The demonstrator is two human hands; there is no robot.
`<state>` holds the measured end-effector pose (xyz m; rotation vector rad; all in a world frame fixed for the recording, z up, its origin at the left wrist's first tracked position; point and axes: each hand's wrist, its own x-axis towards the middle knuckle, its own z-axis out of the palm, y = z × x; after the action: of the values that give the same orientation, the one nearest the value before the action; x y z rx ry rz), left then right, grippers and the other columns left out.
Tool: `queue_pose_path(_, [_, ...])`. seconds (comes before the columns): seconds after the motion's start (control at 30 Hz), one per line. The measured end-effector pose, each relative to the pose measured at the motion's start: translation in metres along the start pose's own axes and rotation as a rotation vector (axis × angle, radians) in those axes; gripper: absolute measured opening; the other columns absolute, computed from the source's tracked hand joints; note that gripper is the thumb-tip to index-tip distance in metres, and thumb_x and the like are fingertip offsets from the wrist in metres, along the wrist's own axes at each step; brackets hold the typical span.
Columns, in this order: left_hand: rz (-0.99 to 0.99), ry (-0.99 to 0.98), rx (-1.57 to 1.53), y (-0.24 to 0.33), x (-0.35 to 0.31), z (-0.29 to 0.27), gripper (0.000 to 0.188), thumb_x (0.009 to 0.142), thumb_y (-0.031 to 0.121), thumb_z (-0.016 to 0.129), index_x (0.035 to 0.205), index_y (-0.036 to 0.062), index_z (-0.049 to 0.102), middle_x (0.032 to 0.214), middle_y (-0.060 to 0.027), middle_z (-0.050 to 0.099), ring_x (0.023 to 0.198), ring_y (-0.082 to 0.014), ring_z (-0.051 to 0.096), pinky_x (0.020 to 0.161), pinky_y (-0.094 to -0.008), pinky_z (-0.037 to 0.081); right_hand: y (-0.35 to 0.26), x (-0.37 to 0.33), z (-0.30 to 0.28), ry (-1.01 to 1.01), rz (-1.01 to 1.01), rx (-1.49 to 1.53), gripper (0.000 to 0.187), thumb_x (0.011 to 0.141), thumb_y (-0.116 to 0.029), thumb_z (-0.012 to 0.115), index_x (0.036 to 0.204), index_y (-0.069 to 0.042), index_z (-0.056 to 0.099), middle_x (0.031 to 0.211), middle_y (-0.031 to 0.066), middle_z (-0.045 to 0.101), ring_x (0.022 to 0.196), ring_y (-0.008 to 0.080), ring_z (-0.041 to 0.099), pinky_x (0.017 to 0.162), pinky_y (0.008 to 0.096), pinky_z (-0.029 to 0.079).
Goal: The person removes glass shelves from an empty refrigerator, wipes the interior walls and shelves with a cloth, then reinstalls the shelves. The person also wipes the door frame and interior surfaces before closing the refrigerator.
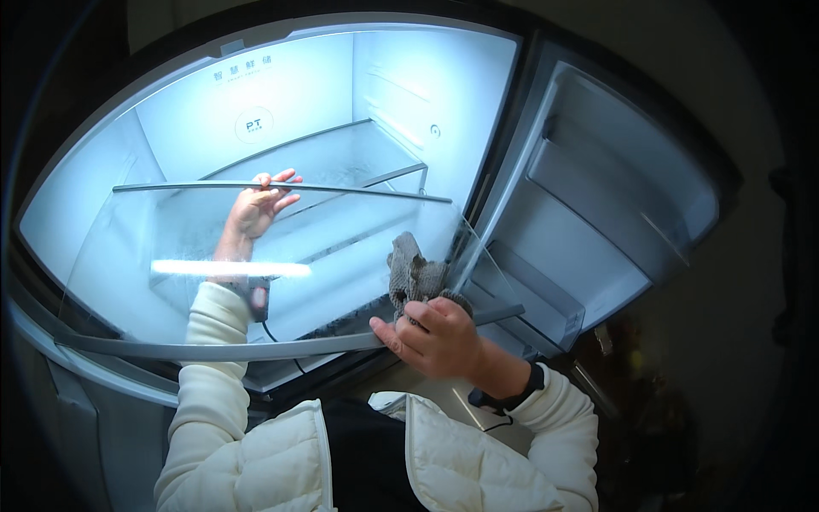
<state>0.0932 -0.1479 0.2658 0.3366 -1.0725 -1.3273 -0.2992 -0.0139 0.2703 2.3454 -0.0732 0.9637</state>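
Note:
A glass fridge shelf (341, 230) with grey edge strips lies tilted across the front of the lit fridge. My left hand (258, 207) reaches behind the glass, and its forearm shows through the pane. Its fingers are curled round the far edge strip, gripping the shelf. At the front right, my right hand (435, 337) is closed on a crumpled grey-brown cloth (415, 271). The cloth rises above the fingers against the glass. My right thumb side touches the near edge strip (281, 348). A dark band is on each wrist.
The fridge interior (299, 94) has white walls, with another glass shelf (324, 154) at the back. To the right the fridge door (589, 196) stands ajar, with clear door bins (537, 290). A thin dark cord (277, 334) hangs from my left wrist.

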Motion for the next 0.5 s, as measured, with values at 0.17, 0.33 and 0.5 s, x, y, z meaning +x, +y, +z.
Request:
queue_pose_path(0.17, [0.081,-0.047,0.047,-0.001,0.005,-0.012,0.022,0.085,-0.014,0.049,0.085,0.0085,0.049,0.137,-0.0247,0.046,0.129,-0.0435,0.044,0.100,-0.0491,0.051,0.014,-0.008,0.016,0.194,-0.007,-0.044,0.036,0.072,-0.015,0.062,0.106,-0.011,0.071,0.077,-0.0016,0.049,0.086,0.0174,0.053,0.062,0.0268,0.040])
queue_pose_path(0.33, [0.132,-0.056,0.056,0.003,0.012,-0.035,0.022,0.085,-0.013,0.048,0.087,0.0087,0.048,0.141,-0.0246,0.042,0.133,-0.0450,0.039,0.102,-0.0493,0.049,0.018,-0.011,0.031,0.129,-0.048,-0.139,0.031,0.075,-0.018,0.064,0.105,-0.013,0.071,0.080,-0.0017,0.052,0.094,0.0173,0.055,0.067,0.0284,0.041])
queue_pose_path(0.5, [0.166,-0.116,0.029,0.005,0.018,-0.047,0.020,0.086,-0.012,0.046,0.089,0.0074,0.047,0.142,-0.0247,0.041,0.134,-0.0445,0.037,0.104,-0.0505,0.047,0.020,-0.011,0.035,0.184,-0.051,-0.187,0.031,0.074,-0.017,0.065,0.105,-0.015,0.071,0.083,-0.0024,0.053,0.095,0.0166,0.056,0.071,0.0282,0.041])
